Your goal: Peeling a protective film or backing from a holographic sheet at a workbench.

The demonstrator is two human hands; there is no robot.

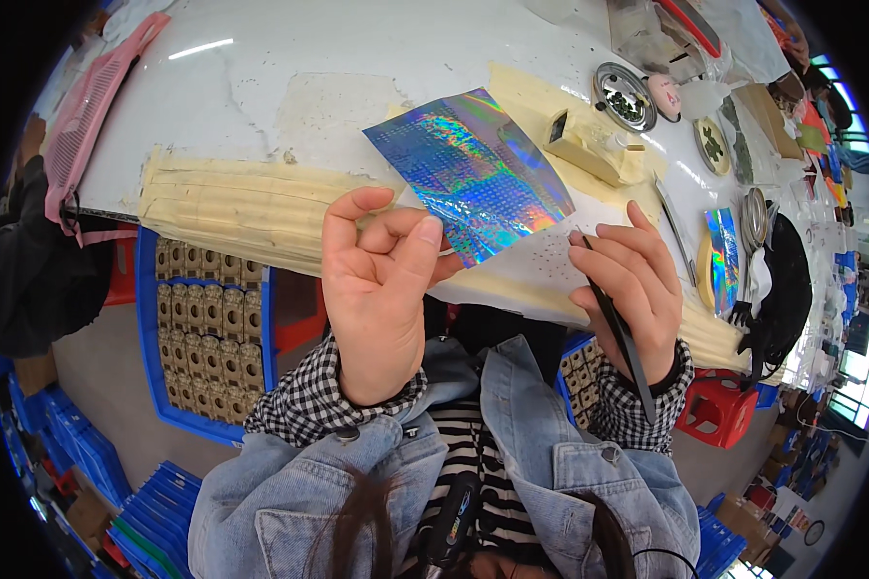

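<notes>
Rainbow foil (473,174), pinched by the left hand (386,261), hangs over the near part of the table (232,87); the right hand (637,280) clasps a black tweezer-like tool (628,345). Work appears underway; what remains is unclear.

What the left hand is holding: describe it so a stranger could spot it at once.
At the white worktable, look to the left hand near its front edge. Its thumb and fingers pinch the lower edge of a holographic foil sheet, silvery blue with rainbow glints and rows of marks. Unlike the narrower holographic strip farther right, it is hand-held.
</notes>
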